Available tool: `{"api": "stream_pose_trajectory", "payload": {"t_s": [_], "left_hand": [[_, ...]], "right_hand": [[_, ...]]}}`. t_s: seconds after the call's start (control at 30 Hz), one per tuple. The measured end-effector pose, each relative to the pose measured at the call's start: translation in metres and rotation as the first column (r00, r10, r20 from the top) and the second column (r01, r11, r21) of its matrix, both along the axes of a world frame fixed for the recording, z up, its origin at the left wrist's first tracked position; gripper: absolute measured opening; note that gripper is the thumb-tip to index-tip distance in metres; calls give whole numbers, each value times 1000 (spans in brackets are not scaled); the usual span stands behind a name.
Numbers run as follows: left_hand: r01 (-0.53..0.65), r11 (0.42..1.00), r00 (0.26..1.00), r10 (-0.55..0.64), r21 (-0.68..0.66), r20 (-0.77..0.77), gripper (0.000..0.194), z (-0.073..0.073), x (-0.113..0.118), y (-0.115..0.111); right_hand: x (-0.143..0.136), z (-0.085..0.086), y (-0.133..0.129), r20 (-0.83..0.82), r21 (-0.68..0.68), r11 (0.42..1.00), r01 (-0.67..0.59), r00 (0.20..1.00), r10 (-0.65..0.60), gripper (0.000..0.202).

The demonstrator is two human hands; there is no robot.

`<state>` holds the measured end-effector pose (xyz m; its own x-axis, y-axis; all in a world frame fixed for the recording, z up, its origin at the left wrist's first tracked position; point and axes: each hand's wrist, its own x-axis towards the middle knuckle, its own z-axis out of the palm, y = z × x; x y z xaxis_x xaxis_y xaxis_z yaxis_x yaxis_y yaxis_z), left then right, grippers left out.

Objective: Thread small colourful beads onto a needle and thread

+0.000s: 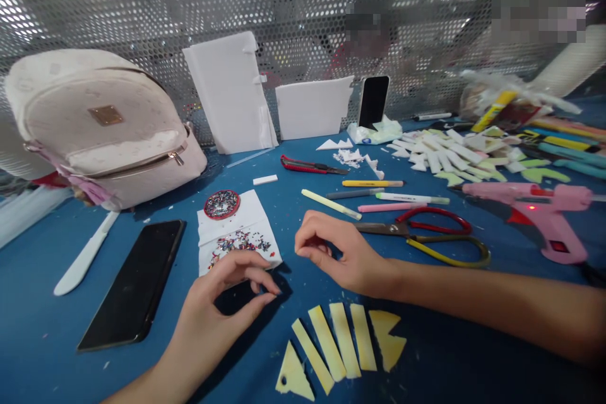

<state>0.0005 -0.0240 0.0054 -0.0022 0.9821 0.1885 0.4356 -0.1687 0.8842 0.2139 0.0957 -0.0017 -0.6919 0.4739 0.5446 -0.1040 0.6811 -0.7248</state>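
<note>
Over the lower edge of a white paper [258, 214] is my left hand [222, 303], its fingers curved and apart, nothing visible between them. To its right, my right hand [341, 252] has thumb and index fingertips pressed together; anything between them is too small to make out. The paper bears scattered colourful bits [241, 241] and a red-rimmed round piece [222, 204] filled with glitter-like bits. Below my hands lie yellow pieces laid out like a fish: a triangular head [294, 374] with a hole, several strips [344, 339] and a notched tail [388, 339].
Scissors [388, 228] lie just behind my right hand, near markers [372, 184] and a red cutter [305, 165]. A pink glue gun [544, 208] rests at right. At left are a dark phone [137, 284], a white knife [85, 255] and a backpack [104, 132].
</note>
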Motion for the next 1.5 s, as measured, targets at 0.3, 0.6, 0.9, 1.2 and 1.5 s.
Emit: {"api": "stream_pose_trajectory", "payload": {"t_s": [0.3, 0.6, 0.9, 1.2, 1.5], "left_hand": [[-70, 997, 998, 70, 27, -3, 14, 2, 3, 0], [-175, 985, 983, 175, 2, 60, 8, 4, 3, -2], [-119, 989, 990, 125, 87, -58, 7, 0, -6, -1], [-78, 992, 995, 83, 101, -53, 13, -5, -12, 2], [-120, 990, 992, 122, 73, -33, 11, -6, -12, 0]], "right_hand": [[0, -1, 1, 16, 90, 996, 27, 999, -29, 11], [1, 0, 2, 24, 152, 988, 23, 999, -27, 11], [2, 0, 2, 34, 158, 987, 17, 999, -22, 10], [2, 0, 2, 27, 135, 991, -2, 1000, -2, 8], [2, -2, 2, 30, 123, 992, -19, 999, 15, 8]]}}
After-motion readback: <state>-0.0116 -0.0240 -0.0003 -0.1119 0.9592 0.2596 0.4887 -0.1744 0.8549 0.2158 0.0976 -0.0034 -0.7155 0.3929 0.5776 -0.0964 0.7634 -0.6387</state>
